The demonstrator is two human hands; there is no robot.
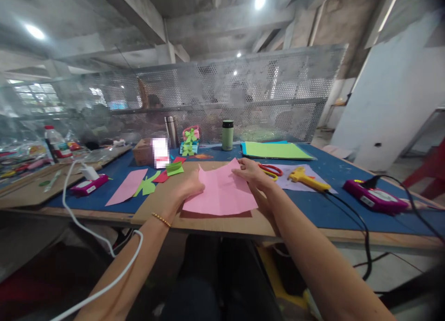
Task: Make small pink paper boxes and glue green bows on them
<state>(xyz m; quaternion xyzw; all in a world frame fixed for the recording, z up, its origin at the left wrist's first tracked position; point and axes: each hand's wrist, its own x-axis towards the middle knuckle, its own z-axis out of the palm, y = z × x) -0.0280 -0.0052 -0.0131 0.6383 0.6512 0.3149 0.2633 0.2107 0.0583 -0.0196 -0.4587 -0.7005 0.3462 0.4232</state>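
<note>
A creased sheet of pink paper [220,191] is held slightly raised over a brown cardboard sheet [149,212] at the table's front edge. My left hand [193,184] grips the paper's left side, its fingers partly hidden behind the sheet. At the upper right corner, my right hand [251,173] pinches the paper between thumb and fingers. Just beyond the right hand lie scissors with red and yellow handles [271,172], their blades hidden. Left of the cardboard are another pink piece [128,186] and green cut paper [148,185].
A yellow glue gun [309,179] lies on light purple paper [294,184]. Behind stand a green bottle [227,136], a steel flask [171,132] and a small box [143,152]. Purple power strips [375,197] with cables sit on both sides. Green sheets [278,150] lie at the back right.
</note>
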